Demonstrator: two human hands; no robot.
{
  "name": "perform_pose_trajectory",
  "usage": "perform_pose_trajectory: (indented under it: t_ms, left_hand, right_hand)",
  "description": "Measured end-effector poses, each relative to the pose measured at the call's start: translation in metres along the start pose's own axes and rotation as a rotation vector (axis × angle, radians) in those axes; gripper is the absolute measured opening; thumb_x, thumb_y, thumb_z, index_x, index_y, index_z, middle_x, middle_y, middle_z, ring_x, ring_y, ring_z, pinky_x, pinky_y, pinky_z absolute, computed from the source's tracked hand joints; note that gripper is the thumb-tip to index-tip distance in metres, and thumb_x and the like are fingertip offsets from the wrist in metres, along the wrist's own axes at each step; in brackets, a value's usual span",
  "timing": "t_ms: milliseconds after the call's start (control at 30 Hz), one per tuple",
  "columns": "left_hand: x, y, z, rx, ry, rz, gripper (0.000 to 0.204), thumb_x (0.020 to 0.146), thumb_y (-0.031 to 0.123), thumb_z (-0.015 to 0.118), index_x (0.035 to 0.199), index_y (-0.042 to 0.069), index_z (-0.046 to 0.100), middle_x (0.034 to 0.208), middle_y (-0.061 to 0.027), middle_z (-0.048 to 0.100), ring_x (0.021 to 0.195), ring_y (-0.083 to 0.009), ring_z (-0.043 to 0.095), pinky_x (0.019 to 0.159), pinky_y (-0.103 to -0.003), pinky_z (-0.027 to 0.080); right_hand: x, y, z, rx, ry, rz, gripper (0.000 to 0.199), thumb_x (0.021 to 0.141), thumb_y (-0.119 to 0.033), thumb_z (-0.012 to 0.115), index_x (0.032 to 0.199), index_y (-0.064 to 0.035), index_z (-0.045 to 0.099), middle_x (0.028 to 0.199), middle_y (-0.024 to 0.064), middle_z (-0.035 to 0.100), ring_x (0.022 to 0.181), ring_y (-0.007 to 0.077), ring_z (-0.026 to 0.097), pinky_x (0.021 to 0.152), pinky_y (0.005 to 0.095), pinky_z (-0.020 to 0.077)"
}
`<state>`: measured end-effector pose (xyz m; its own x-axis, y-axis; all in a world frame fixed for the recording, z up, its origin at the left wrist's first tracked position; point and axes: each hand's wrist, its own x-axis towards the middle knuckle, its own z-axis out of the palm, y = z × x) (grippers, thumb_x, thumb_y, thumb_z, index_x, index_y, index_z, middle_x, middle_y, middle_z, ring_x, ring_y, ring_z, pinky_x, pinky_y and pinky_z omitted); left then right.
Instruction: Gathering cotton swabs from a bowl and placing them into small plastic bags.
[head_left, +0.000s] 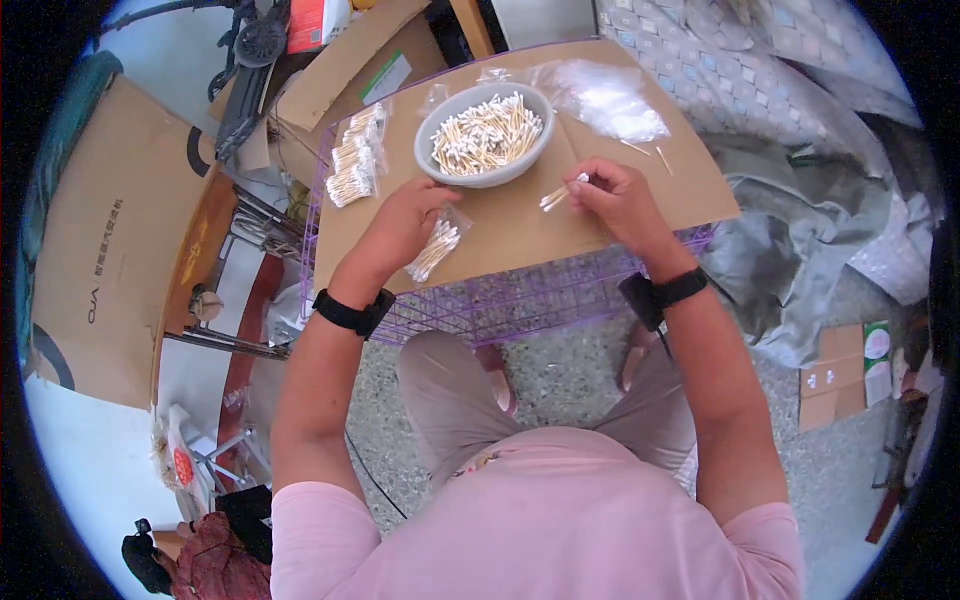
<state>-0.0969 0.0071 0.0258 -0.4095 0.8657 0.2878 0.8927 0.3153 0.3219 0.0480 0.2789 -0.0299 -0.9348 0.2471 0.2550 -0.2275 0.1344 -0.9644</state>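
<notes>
speckled grey floor (560,375), flattened cardboard boxes (110,240) at left, patterned grey fabric (760,70) at right, daylight

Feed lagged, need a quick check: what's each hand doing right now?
Left hand: resting on a small clear bag of cotton swabs; grip unclear.
Right hand: pinching a few cotton swabs.

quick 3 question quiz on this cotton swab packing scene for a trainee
1. True or false: the grey bowl of cotton swabs sits on the cardboard sheet.
2. What does the right hand pinch? A) a small bunch of cotton swabs B) scissors C) a tape roll
3. Fill in: the left hand rests on a small clear ____ of swabs.

Key
1. True
2. A
3. bag; more filled bags lie left of the bowl.
</notes>
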Motion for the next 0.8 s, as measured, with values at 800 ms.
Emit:
perform_pose_trajectory:
  t_ms: [800]
  left_hand:
    - [-0.009, 0.013, -0.026, -0.056, 0.055, 0.005, 0.01, 0.077, 0.003, 0.067, 0.084, 0.006, 0.06, 0.083, -0.0075, 0.054, 0.076, -0.0223, 0.057, 0.067, -0.032, 0.047]
  right_hand:
    - [-0.001, 0.003, 0.008, 0.055, 0.05, -0.014, 0.012, 0.088, -0.01, 0.063, 0.096, -0.0015, 0.064, 0.075, -0.0005, 0.062, 0.067, 0.0053, 0.057, 0.061, 0.0202, 0.0469]
